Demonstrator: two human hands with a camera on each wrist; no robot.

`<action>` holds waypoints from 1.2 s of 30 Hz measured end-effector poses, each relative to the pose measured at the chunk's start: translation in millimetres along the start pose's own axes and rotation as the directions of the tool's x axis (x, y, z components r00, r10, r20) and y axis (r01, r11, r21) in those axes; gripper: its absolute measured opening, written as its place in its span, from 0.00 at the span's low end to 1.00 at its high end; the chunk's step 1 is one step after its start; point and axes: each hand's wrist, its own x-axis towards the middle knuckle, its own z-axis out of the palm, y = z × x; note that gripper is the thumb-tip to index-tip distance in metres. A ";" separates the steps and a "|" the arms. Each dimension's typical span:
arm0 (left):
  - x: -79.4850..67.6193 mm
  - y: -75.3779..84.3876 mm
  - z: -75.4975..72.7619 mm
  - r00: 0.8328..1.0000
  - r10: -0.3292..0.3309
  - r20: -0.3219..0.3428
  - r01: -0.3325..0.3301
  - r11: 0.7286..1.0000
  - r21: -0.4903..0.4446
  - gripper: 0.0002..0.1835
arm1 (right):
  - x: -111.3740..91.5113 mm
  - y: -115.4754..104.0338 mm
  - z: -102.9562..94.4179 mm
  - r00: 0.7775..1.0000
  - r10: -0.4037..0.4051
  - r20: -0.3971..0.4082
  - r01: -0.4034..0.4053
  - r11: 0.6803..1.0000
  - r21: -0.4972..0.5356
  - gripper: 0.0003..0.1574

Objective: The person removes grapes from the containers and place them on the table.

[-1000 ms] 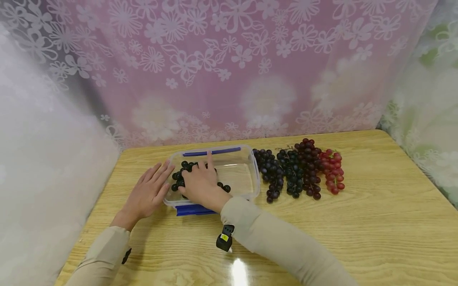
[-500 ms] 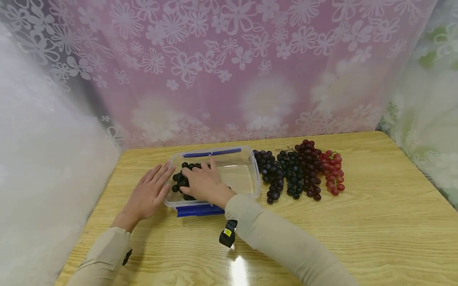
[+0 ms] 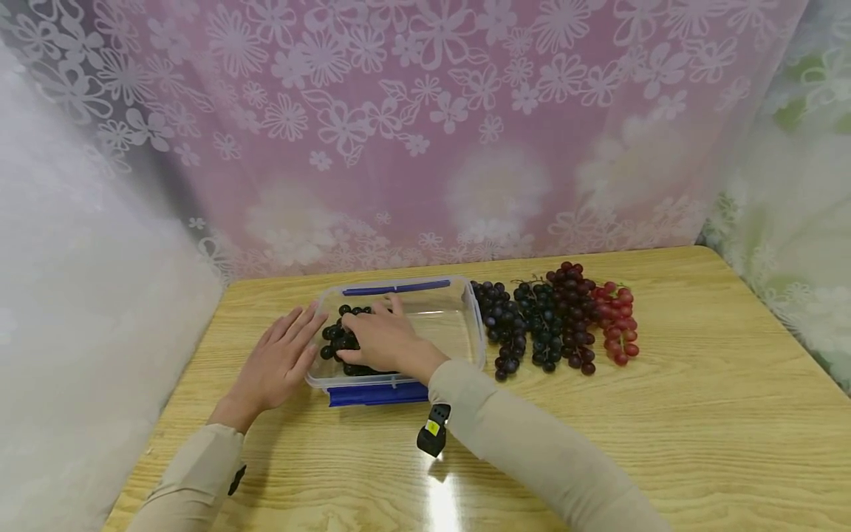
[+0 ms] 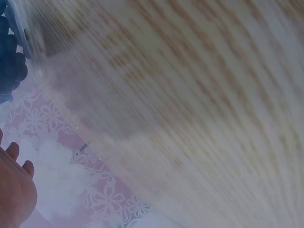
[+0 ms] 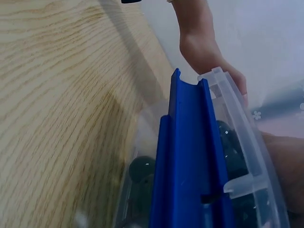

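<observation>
A clear plastic food container [image 3: 444, 338] with blue side clips sits on the table, a bunch of dark grapes [image 3: 337, 343] in its left part. My right hand [image 3: 385, 341] reaches into the box over these grapes, fingers spread and slightly bent, thumb and index apart; some fingertips are hidden. My left hand [image 3: 275, 362] has its fingers straight and together, touching the box's left end. In the right wrist view, a blue clip [image 5: 192, 152] stands in front of the dark grapes behind the clear wall. The left wrist view shows mostly blurred tabletop.
Right of the box lie a dark purple grape bunch [image 3: 507, 329], a black one [image 3: 541, 325], a maroon one [image 3: 575, 314] and a red one [image 3: 620, 321]. The wooden table [image 3: 698, 414] meets a flowered pink curtain [image 3: 425, 148] at its back edge.
My right hand has shifted a little right inside the box, covering the grapes that showed beside its wrist. My left hand stays at the box's left end.
</observation>
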 end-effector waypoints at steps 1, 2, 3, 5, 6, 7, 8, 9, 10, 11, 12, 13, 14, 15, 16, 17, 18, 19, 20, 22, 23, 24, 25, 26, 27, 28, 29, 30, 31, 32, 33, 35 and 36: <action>0.3 0.0 0.3 1.000 0.001 -0.003 -0.001 1.000 0.004 0.30 | -0.3 0.2 -0.5 1.000 -0.004 0.005 0.004 1.000 -0.003 0.29; 0.6 0.0 0.5 1.000 0.003 -0.008 -0.003 1.000 0.011 0.30 | -0.5 0.3 -1.0 1.000 -0.008 0.011 0.008 1.000 -0.008 0.29; 1.0 0.3 0.7 1.000 0.005 -0.015 -0.005 1.000 0.016 0.29 | -0.6 0.4 -1.5 1.000 -0.011 0.019 0.011 1.000 -0.013 0.31; 1.7 0.9 1.0 1.000 0.009 -0.021 -0.008 0.999 0.031 0.29 | -0.6 0.9 -1.4 0.999 -0.020 0.028 0.021 0.999 -0.030 0.33; 2.0 1.6 1.0 1.000 0.011 -0.022 -0.010 0.999 0.035 0.28 | -0.6 1.4 -0.9 0.999 -0.026 0.031 0.027 0.999 -0.040 0.33; 2.3 1.9 1.3 1.000 0.013 -0.022 -0.012 0.999 0.039 0.28 | -0.7 2.1 -0.5 0.999 -0.033 0.032 0.034 0.998 -0.051 0.34; 2.5 2.3 1.7 1.000 0.017 -0.023 -0.016 0.999 0.040 0.28 | -1.1 2.8 -0.1 0.999 -0.037 0.029 0.039 0.997 -0.060 0.34; 2.5 2.6 2.0 1.000 0.019 -0.024 -0.018 0.999 0.040 0.28 | -1.6 3.9 0.4 0.999 -0.043 0.020 0.045 0.997 -0.069 0.34; 2.4 3.0 2.2 1.000 0.019 -0.025 -0.018 0.999 0.041 0.28 | -2.1 5.0 0.9 0.999 -0.053 0.007 0.053 0.996 -0.076 0.33; 2.3 3.2 2.3 0.999 0.020 -0.028 -0.019 0.999 0.042 0.27 | -2.8 6.2 0.9 0.998 -0.065 -0.010 0.064 0.994 -0.087 0.31; 2.0 3.3 2.5 0.999 0.021 -0.032 -0.020 0.999 0.040 0.27 | -3.2 7.5 0.8 0.997 -0.077 -0.030 0.073 0.993 -0.097 0.31; 1.6 3.3 2.6 0.999 0.021 -0.036 -0.019 0.999 0.039 0.27 | -4.1 8.7 0.2 0.995 -0.088 -0.052 0.082 0.991 -0.105 0.30; 1.3 3.5 2.6 0.999 0.019 -0.041 -0.017 0.999 0.038 0.27 | -5.1 10.0 -0.5 0.993 -0.097 -0.074 0.089 0.990 -0.114 0.29; 1.0 3.6 2.7 0.999 0.017 -0.043 -0.015 0.999 0.039 0.27 | -6.2 11.5 -1.2 0.990 -0.106 -0.095 0.094 0.988 -0.120 0.28; 0.9 3.6 3.0 0.999 0.015 -0.045 -0.013 0.999 0.042 0.27 | -7.3 12.9 -2.0 0.987 -0.111 -0.114 0.097 0.988 -0.118 0.26; 0.7 3.6 3.4 0.999 0.014 -0.045 -0.012 0.999 0.041 0.27 | -8.6 14.4 -2.8 0.985 -0.113 -0.131 0.097 0.988 -0.120 0.25; 0.6 3.6 4.0 0.999 0.012 -0.047 -0.010 0.999 0.040 0.27 | -9.7 15.9 -3.4 0.983 -0.111 -0.146 0.095 0.989 -0.114 0.25; 0.4 3.7 4.6 0.999 0.010 -0.047 -0.008 0.999 0.040 0.27 | -11.0 17.4 -4.3 0.981 -0.109 -0.160 0.092 0.990 -0.106 0.25; 0.4 3.7 5.2 0.999 0.008 -0.050 -0.006 0.999 0.038 0.27 | -12.3 18.8 -5.2 0.980 -0.103 -0.170 0.088 0.992 -0.095 0.25; 0.4 3.5 6.3 0.999 0.008 -0.054 -0.006 0.999 0.038 0.27 | -14.1 21.8 -7.6 0.978 -0.090 -0.187 0.080 0.995 -0.063 0.25; 0.4 3.4 6.9 0.998 0.007 -0.057 -0.005 0.999 0.035 0.28 | -14.9 23.4 -9.0 0.978 -0.081 -0.193 0.072 0.996 -0.050 0.25; 0.5 3.1 7.4 0.998 0.007 -0.061 -0.005 0.999 0.034 0.28 | -15.7 24.8 -10.6 0.978 -0.068 -0.196 0.064 0.998 -0.027 0.26; 0.5 2.9 7.5 0.998 0.008 -0.063 -0.006 0.999 0.034 0.28 | -16.5 26.3 -12.4 0.979 -0.056 -0.197 0.056 0.998 -0.002 0.26; 0.3 2.6 7.9 0.998 0.007 -0.066 -0.005 0.999 0.033 0.29 | -17.1 27.8 -14.2 0.980 -0.043 -0.193 0.048 0.999 0.022 0.25; -0.1 2.5 8.0 0.998 0.007 -0.068 -0.005 1.000 0.030 0.29 | -17.6 29.2 -16.1 0.981 -0.031 -0.193 0.041 0.998 0.050 0.25; -0.6 2.5 7.8 0.998 0.006 -0.069 -0.004 1.000 0.024 0.29 | -18.2 30.5 -17.9 0.980 -0.023 -0.196 0.038 0.996 0.075 0.25; -1.1 2.5 7.7 0.998 0.004 -0.070 -0.003 1.000 0.021 0.29 | -18.4 31.4 -19.8 0.981 -0.010 -0.194 0.029 0.995 0.097 0.25; -1.7 2.5 7.3 0.997 0.004 -0.071 -0.003 1.000 0.017 0.29 | -18.8 32.3 -21.8 0.981 0.001 -0.195 0.024 0.992 0.125 0.25; -2.4 2.7 6.7 0.997 0.003 -0.071 -0.002 1.000 0.012 0.29 | -18.9 33.2 -23.8 0.980 0.007 -0.199 0.023 0.989 0.145 0.25; -2.7 2.8 6.4 0.997 0.002 -0.073 -0.001 1.000 0.007 0.29 | -19.0 34.0 -26.1 0.979 0.013 -0.204 0.021 0.987 0.161 0.25; -2.8 2.9 5.8 0.997 0.002 -0.074 -0.002 1.000 0.004 0.29 | -19.0 34.7 -28.3 0.977 0.018 -0.212 0.020 0.985 0.174 0.25; -2.3 2.5 5.2 0.997 0.004 -0.073 -0.003 1.000 0.004 0.29 | -18.8 36.4 -32.7 0.973 0.028 -0.229 0.016 0.981 0.192 0.25; -1.9 2.3 4.9 0.997 0.006 -0.074 -0.006 1.000 0.003 0.29 | -18.8 37.4 -35.1 0.971 0.035 -0.238 0.015 0.979 0.203 0.25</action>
